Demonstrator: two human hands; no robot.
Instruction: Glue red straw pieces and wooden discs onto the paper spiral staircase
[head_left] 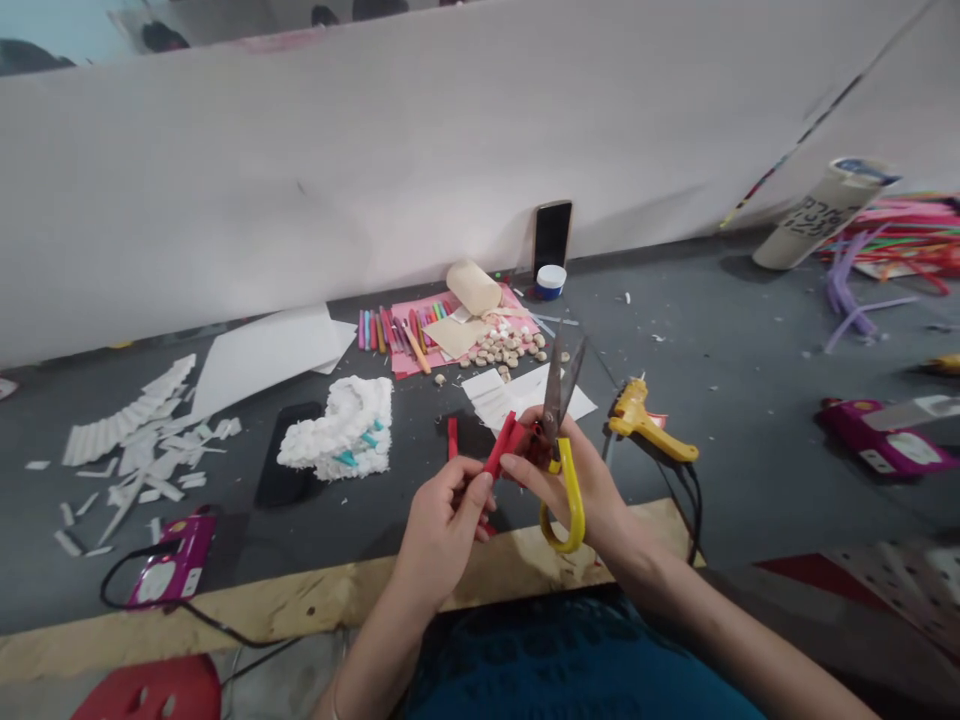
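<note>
Between both hands, near the table's front edge, is a folded red strip [501, 445]; its material is unclear. My left hand [442, 520] is closed and pinches its lower end. The thumb and fingers of my right hand [589, 485] meet the strip's other side. Yellow-handled scissors [572, 505] hang in my right hand, their blades parted and pointing away from me. A second red piece [452, 438] lies on the table just beyond my left hand. White paper pieces [491, 395] lie behind the hands. My fingers partly cover the strip.
A yellow glue gun [637, 415] lies to the right, its cord crossing the table edge. Left are a white fluffy model [349, 430], a dark phone [274, 480] and white strips [150, 470]. Crayon-like sticks [386, 330], pebbles [506, 345] and an upright phone [553, 235] stand farther back.
</note>
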